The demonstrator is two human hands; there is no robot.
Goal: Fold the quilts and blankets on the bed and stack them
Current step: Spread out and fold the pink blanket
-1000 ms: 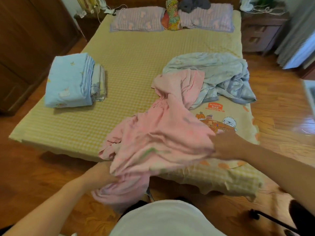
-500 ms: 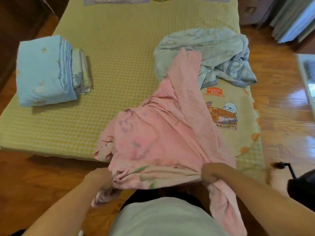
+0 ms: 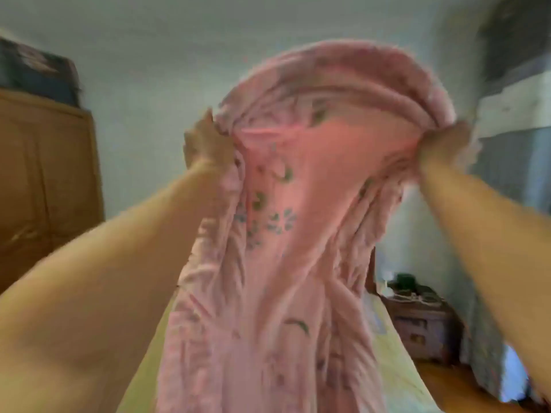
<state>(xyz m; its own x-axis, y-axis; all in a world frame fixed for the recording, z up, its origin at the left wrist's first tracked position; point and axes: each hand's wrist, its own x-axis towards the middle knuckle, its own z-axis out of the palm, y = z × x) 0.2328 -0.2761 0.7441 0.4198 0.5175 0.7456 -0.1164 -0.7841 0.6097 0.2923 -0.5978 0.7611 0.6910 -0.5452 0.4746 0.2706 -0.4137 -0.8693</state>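
A pink blanket [image 3: 286, 239] with a small green and blue flower print hangs in front of me, raised high and blurred by motion. My left hand [image 3: 205, 141] grips its upper edge on the left. My right hand [image 3: 444, 144] grips the upper edge on the right, with cloth bunched over the top between the two hands. The blanket's lower part drapes down over the yellow checked bed [image 3: 396, 371]. The folded blue quilt stack and the loose grey-blue blanket are hidden behind the pink cloth or out of view.
A brown wooden wardrobe [image 3: 44, 186] stands at the left with dark boxes [image 3: 35, 73] on top. A dark wooden nightstand [image 3: 420, 323] sits at the right beside the bed, with grey curtains [image 3: 512, 180] further right. A pale wall fills the background.
Both hands have swung the pink blanket up from the bed's near edge to head height. The camera has tilted up from the bed to the far wall.
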